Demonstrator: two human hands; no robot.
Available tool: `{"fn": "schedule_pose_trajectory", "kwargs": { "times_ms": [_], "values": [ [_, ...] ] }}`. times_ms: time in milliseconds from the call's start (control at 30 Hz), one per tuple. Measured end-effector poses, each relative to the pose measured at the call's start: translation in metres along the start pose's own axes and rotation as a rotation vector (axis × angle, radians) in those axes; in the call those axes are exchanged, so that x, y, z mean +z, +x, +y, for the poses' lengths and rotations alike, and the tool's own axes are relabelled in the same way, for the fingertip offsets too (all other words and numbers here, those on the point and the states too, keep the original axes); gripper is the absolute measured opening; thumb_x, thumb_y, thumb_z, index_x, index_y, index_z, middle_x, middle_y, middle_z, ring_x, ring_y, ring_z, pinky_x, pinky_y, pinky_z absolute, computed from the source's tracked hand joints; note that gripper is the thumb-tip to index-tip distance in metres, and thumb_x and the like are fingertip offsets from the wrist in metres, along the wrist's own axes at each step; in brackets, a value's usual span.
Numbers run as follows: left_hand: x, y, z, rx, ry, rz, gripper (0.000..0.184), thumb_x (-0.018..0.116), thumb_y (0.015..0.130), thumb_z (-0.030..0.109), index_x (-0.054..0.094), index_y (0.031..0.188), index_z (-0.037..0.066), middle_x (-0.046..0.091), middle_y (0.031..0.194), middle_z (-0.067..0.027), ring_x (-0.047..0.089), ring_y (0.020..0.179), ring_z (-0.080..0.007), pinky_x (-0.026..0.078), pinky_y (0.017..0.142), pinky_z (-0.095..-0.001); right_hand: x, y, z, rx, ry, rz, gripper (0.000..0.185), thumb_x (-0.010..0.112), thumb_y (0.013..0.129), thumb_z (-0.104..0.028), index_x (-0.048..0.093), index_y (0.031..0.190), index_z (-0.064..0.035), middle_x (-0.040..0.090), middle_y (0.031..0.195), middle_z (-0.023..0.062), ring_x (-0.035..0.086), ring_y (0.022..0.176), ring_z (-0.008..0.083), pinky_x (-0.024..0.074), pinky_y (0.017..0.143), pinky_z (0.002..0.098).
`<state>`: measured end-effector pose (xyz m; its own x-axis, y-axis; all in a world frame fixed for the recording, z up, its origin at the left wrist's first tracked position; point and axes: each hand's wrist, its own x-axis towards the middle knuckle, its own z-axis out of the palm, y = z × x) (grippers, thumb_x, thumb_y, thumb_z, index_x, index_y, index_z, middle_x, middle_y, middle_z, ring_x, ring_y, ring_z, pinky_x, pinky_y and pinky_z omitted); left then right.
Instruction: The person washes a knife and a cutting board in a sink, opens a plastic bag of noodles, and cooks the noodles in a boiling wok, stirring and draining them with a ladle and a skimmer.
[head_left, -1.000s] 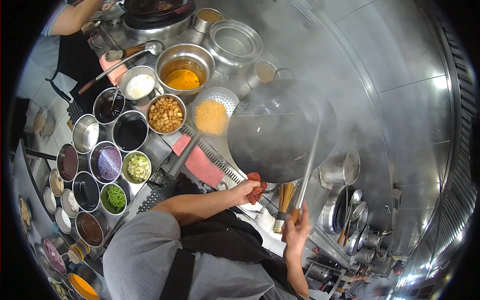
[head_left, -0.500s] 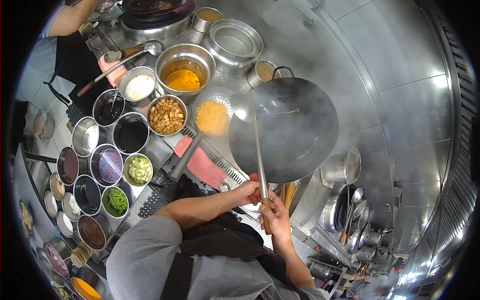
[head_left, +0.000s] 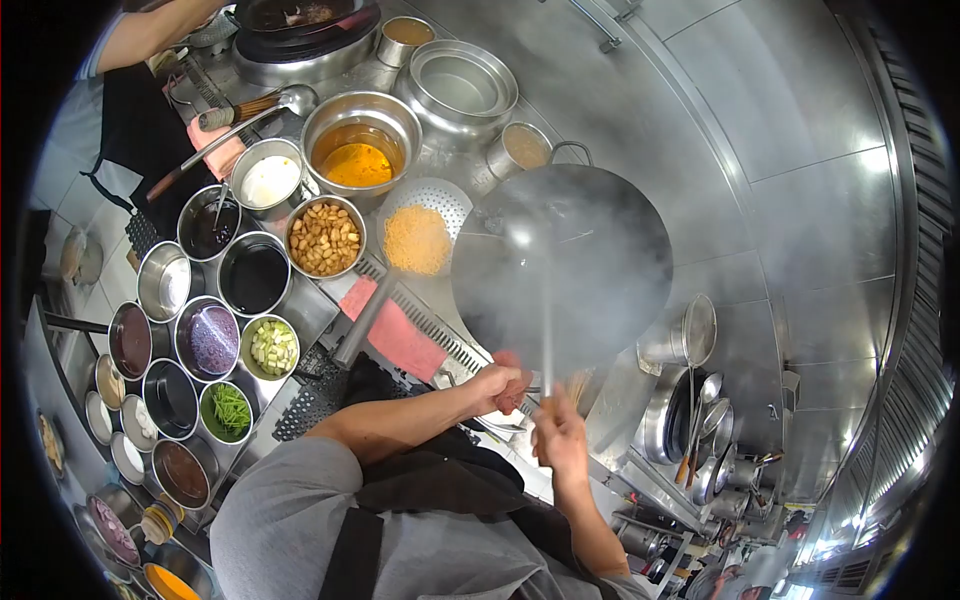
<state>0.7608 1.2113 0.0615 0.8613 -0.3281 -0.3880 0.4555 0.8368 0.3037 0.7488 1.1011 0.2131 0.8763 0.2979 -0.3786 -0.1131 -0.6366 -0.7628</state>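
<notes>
My right hand (head_left: 560, 440) is closed round the wooden handle of a long ladle (head_left: 547, 330), slightly blurred. The ladle's bowl lies over the far left part of a large dark wok (head_left: 600, 215), veiled by steam. At the wok's near edge, my left hand (head_left: 500, 388) is closed on a bunched red cloth (head_left: 508, 360); the wok handle beneath it is mostly hidden. Left of the wok, a perforated strainer (head_left: 452, 205) holds thin yellow noodles (head_left: 417, 240).
Several metal pots stand on the left, including peanut-like pieces (head_left: 324, 237), green strips (head_left: 230, 408) and yellow oil (head_left: 358, 165). A pink cloth (head_left: 400, 335) lies on the grate. Ladles (head_left: 705, 410) rest at right. A co-worker's arm (head_left: 150, 35) shows at upper left.
Much more steam now covers the wok. My right hand and the ladle handle have shifted right, and the ladle stands more upright in view. My left hand keeps its grip.
</notes>
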Motion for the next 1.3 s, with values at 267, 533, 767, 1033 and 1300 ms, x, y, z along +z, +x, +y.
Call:
{"fn": "schedule_pose_trajectory", "kwargs": {
  "times_ms": [267, 533, 767, 1033, 1300],
  "values": [
    [-0.004, -0.003, 0.002, -0.007, -0.035, -0.016, 0.016, 0.050, 0.083, 0.016, 0.053, 0.070, 0.007, 0.044, 0.055, -0.0034, 0.049, 0.051, -0.0167, 0.034, 0.034, -0.0292, -0.018, 0.005, 0.013, -0.195, -0.101, 0.052, 0.055, 0.055, 0.084, -0.003, 0.036, 0.135, 0.0025, 0.056, 0.070, 0.0038, 0.049, 0.053, 0.0089, 0.0397, 0.046, 0.0232],
    [0.004, -0.003, 0.007, -0.032, -0.079, 0.091, 0.015, 0.054, 0.080, 0.015, 0.052, 0.068, 0.008, 0.046, 0.057, -0.0039, 0.051, 0.052, -0.0164, 0.034, 0.034, -0.0278, -0.032, 0.011, 0.019, -0.069, -0.042, 0.091, 0.057, 0.055, 0.083, -0.005, 0.034, 0.137, 0.0003, 0.052, 0.059, 0.0043, 0.048, 0.045, 0.0099, 0.0385, 0.037, 0.0254],
    [-0.009, -0.001, 0.006, -0.064, -0.049, -0.029, 0.019, 0.058, 0.081, 0.020, 0.054, 0.067, 0.008, 0.049, 0.056, -0.0031, 0.053, 0.052, -0.0168, 0.037, 0.036, -0.0285, -0.019, -0.012, 0.007, 0.066, 0.263, -0.168, 0.058, 0.056, 0.084, -0.004, 0.032, 0.137, 0.0033, 0.053, 0.066, 0.0030, 0.050, 0.049, 0.0103, 0.0397, 0.040, 0.0237],
    [-0.010, 0.005, 0.003, -0.037, -0.091, -0.003, 0.015, 0.056, 0.081, 0.017, 0.056, 0.074, 0.004, 0.054, 0.062, -0.0075, 0.055, 0.053, -0.0186, 0.041, 0.041, -0.0315, -0.059, 0.016, 0.020, -0.392, -0.542, 0.277, 0.054, 0.056, 0.082, -0.004, 0.039, 0.132, 0.0047, 0.056, 0.070, 0.0143, 0.058, 0.063, 0.0226, 0.0487, 0.064, 0.0322],
    [-0.008, -0.002, 0.006, -0.017, -0.049, 0.022, 0.020, 0.058, 0.084, 0.023, 0.055, 0.073, 0.006, 0.052, 0.061, -0.0066, 0.053, 0.052, -0.0174, 0.036, 0.036, -0.0284, -0.034, -0.019, 0.019, 0.036, 0.209, -0.143, 0.054, 0.057, 0.081, 0.000, 0.040, 0.133, 0.0017, 0.056, 0.072, 0.0039, 0.049, 0.048, 0.0092, 0.0385, 0.040, 0.0233]
  ]
}}
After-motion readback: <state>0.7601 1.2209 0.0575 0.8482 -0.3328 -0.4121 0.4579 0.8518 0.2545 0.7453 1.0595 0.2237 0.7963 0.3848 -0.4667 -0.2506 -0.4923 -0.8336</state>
